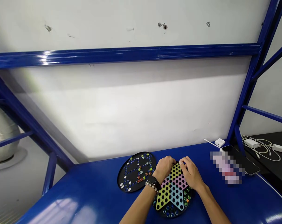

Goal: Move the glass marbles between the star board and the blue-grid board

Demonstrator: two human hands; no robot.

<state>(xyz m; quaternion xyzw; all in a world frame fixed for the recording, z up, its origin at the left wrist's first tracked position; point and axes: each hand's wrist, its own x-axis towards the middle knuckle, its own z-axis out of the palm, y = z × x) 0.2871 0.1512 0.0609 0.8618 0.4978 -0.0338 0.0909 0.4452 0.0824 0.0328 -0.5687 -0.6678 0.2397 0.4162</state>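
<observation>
A round Chinese checkers board (173,194) with a coloured star of holes lies on the blue table (89,193) in front of me. Marbles sit around its rim. My left hand (164,168), with a watch and bead bracelet on the wrist, rests curled at the board's far left edge. My right hand (191,175) is at the far top of the star, fingers bent together in a pinch; what they hold is too small to make out. A second round black tray (136,171) with scattered marbles lies to the left of the board.
A phone (244,160) and a white charger (219,142) with a cable lie at the table's right back. A blurred-out object (227,168) sits beside the phone. Blue frame bars (248,90) rise at the right and left. More chargers and cables (262,146) lie on a black table at right.
</observation>
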